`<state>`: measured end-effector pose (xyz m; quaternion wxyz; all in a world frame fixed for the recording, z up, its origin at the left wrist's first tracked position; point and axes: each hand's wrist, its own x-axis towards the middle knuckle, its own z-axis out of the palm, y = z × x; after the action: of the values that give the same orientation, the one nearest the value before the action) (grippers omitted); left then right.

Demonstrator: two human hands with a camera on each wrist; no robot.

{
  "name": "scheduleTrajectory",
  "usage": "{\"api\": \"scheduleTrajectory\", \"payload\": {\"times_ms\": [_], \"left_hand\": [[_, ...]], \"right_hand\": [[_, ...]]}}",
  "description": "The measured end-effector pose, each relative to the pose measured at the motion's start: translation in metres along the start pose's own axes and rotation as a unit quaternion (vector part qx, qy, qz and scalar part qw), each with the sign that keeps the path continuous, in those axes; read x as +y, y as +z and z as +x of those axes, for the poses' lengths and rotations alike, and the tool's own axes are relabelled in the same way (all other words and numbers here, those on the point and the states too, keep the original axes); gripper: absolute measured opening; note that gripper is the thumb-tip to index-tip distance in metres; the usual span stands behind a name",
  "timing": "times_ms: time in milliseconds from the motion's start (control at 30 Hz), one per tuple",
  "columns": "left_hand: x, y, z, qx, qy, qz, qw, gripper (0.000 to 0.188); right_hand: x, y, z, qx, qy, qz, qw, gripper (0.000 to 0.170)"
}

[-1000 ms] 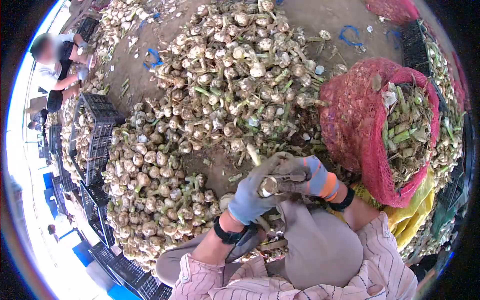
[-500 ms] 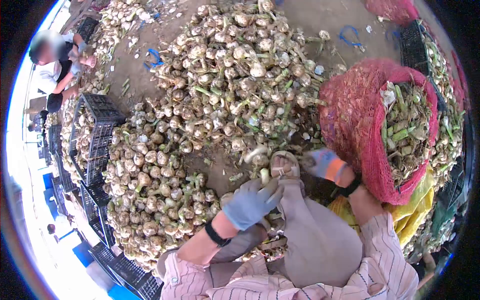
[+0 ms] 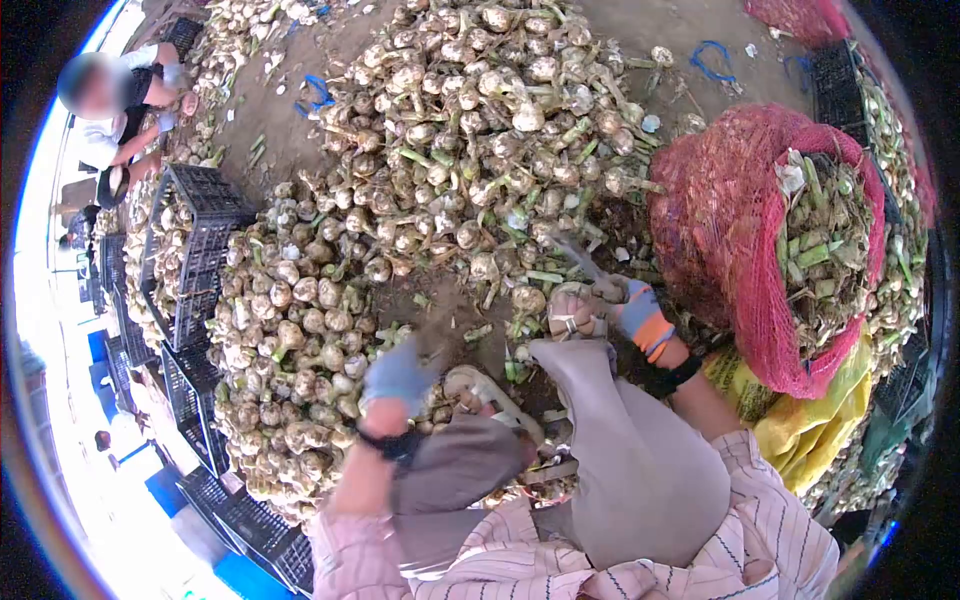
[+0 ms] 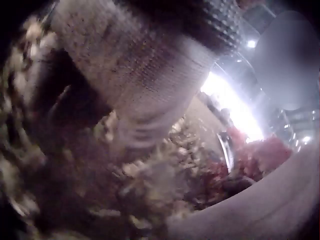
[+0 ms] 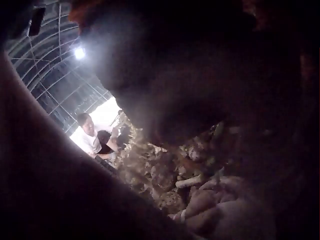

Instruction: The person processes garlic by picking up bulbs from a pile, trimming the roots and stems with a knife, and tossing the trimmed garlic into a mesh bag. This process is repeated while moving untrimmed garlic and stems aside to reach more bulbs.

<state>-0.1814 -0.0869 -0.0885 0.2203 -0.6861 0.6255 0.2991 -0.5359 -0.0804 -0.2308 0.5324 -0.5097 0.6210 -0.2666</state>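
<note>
My left hand (image 3: 397, 375), in a grey-blue glove, is motion-blurred over the near edge of the left heap of garlic bulbs (image 3: 310, 320). In the left wrist view its gloved fingers (image 4: 142, 122) point down towards the heap; I cannot tell whether they hold a bulb. Beside my sandalled foot (image 3: 572, 308), my right hand (image 3: 642, 318), in a glove with an orange band, grips a tool with a long grey blade (image 3: 580, 262) pointing away to the left. Ahead of the blade lies the larger heap of garlic with stems (image 3: 470, 170).
At the right stands a red mesh sack (image 3: 705, 225) stuffed with cut stems (image 3: 825, 245), a yellow sack (image 3: 815, 430) below it. Black crates (image 3: 200, 240) line the left side. Another person (image 3: 110, 130) sits at the upper left. Blue ties (image 3: 712, 62) lie on the floor.
A second ago both hands were together at a garlic bulb above the foot. They have parted: the left moved left to the heap, while the right stays near the foot with the blade showing.
</note>
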Motion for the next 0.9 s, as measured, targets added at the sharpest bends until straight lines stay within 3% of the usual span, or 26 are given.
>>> {"api": "scheduleTrajectory", "payload": {"times_ms": [33,67,100,133,233,300,367,433,533,633,667,767,800,900], "left_hand": [[0.048,-0.006,0.011,-0.005,-0.011,-0.127,0.992,0.050],[0.074,0.012,0.036,-0.016,-0.002,-0.073,0.997,0.051],[0.103,0.021,0.051,-0.044,0.006,-0.100,0.994,0.051],[0.106,0.064,0.084,-0.060,0.049,-0.125,0.989,0.052],[0.118,0.096,0.117,-0.046,0.066,-0.088,0.993,0.054],[0.094,0.096,0.117,-0.140,0.106,-0.358,0.917,0.061],[0.080,0.092,0.103,-0.199,0.124,-0.555,0.798,0.064],[0.085,0.061,0.060,-0.224,0.125,-0.692,0.675,0.059],[0.101,0.019,0.020,-0.270,0.150,-0.743,0.594,0.064],[0.101,0.015,0.007,-0.155,0.302,-0.641,0.688,0.069],[0.107,0.005,0.002,-0.101,0.295,-0.564,0.765,0.069],[0.123,0.009,-0.005,-0.028,0.265,-0.573,0.775,0.068],[0.125,0.020,-0.005,-0.002,0.232,-0.575,0.785,0.064],[0.133,0.019,-0.007,0.090,0.336,-0.423,0.837,0.062]], "right_hand": [[0.007,0.002,-0.001,0.003,-0.016,-0.010,1.000,0.043],[-0.020,-0.001,-0.006,-0.007,0.008,0.028,1.000,0.036],[-0.038,-0.006,-0.011,-0.013,0.026,0.046,0.998,0.036],[-0.053,-0.012,-0.016,-0.018,0.045,0.065,0.997,0.035],[-0.065,-0.024,-0.030,-0.003,0.055,0.019,0.998,0.031],[-0.049,-0.026,-0.031,-0.001,0.025,0.024,0.999,0.029],[-0.060,-0.028,-0.031,-0.021,-0.007,-0.031,0.999,0.033],[-0.081,-0.027,-0.035,-0.044,-0.060,-0.118,0.990,0.037],[-0.124,-0.023,-0.032,-0.095,-0.196,-0.314,0.924,0.044],[-0.156,-0.022,-0.033,-0.116,-0.243,-0.337,0.902,0.044],[-0.157,-0.020,-0.034,-0.114,-0.239,-0.366,0.892,0.046],[-0.159,-0.022,-0.039,-0.047,-0.327,-0.377,0.865,0.048],[-0.161,-0.023,-0.039,-0.063,-0.302,-0.384,0.870,0.048],[-0.162,-0.026,-0.039,-0.092,-0.245,-0.384,0.886,0.049]]}}
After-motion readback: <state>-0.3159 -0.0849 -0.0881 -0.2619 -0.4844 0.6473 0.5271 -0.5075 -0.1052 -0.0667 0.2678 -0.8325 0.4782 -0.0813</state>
